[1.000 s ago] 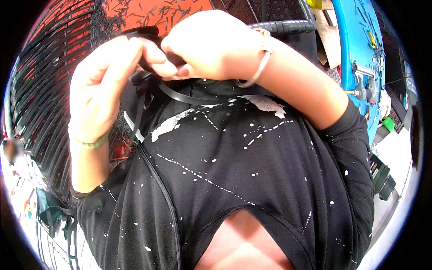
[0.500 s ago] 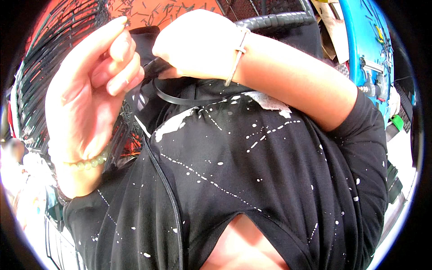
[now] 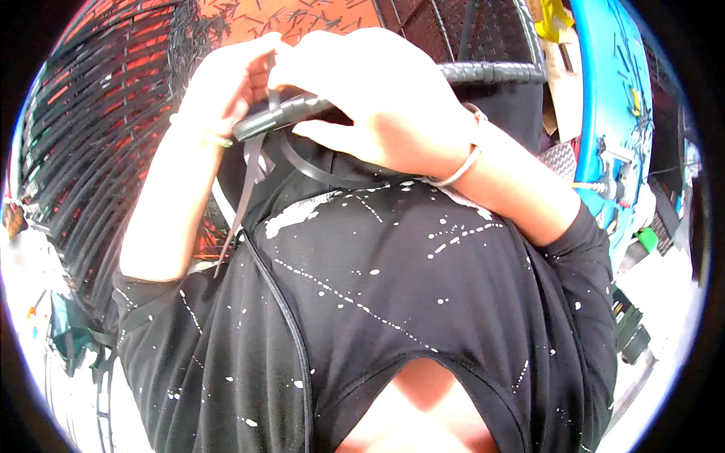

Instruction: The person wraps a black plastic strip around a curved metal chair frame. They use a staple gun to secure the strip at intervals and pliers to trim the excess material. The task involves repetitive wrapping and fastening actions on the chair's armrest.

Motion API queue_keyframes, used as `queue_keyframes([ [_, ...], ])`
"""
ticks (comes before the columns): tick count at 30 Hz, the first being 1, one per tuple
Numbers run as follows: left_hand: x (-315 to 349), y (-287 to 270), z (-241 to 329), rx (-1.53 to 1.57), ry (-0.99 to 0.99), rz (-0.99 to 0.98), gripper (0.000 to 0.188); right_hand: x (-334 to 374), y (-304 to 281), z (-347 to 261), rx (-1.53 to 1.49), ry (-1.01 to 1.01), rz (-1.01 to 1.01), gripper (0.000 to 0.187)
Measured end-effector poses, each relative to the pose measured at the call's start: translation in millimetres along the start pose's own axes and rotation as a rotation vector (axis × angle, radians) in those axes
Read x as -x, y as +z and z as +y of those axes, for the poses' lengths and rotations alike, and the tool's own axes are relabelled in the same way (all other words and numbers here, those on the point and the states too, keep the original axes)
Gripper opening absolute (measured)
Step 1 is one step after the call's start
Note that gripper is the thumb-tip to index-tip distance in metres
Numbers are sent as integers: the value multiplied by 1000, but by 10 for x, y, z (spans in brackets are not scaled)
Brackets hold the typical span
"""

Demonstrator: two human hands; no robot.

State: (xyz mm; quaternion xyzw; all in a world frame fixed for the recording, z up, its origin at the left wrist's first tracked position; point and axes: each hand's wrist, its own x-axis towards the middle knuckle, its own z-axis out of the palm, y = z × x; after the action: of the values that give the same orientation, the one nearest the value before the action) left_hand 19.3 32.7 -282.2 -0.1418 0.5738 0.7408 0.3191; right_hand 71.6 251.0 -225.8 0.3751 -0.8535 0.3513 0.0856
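Observation:
A metal-looking dark tube [image 3: 276, 121], wrapped partly in black strip, lies across in front of my body with its end pointing left. My right hand [image 3: 385, 98] reaches over it, the thumb below and the fingers above. Close by, my left hand [image 3: 234, 83] has its fingertips drawn together, beside the right fingertips. A short flat black strip [image 3: 273, 100] rises from the tube to where the fingertips meet. One loose flat strip [image 3: 245, 185] hangs below the tube end, and another strip [image 3: 325, 177] curves under my right hand. The right fingertips are partly hidden and overexposed.
Rows of black woven strips [image 3: 91, 158] fill the left side. Behind my hands, cut strip pieces lie scattered on an orange-red surface [image 3: 332, 16]. The wrapped frame [image 3: 498, 73] continues to the right. A blue surface [image 3: 600, 68] with tools stands at the far right.
My left hand has moved right and up, its fingertips now meeting the right hand's. My right hand has shifted slightly right and down. The tube end and hanging strip have come into sight.

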Motion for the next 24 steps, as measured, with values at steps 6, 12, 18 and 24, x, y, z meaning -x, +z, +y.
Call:
queue_keyframes([
  [6, 62, 30, -6, -325, 60, -91, 32, -30, 50, 112, -97, -152, 12, 16],
  [12, 264, -60, 1, -294, 320, -215, 38, -38, 18, 72, -140, -107, 6, 21],
  [18, 401, -231, 185, -856, 650, -301, 35, -5, 38, 107, -149, -86, 8, 23],
  [24, 407, -114, 376, -1218, 991, -294, 32, -8, -2, 103, -159, -66, -32, 22],
])
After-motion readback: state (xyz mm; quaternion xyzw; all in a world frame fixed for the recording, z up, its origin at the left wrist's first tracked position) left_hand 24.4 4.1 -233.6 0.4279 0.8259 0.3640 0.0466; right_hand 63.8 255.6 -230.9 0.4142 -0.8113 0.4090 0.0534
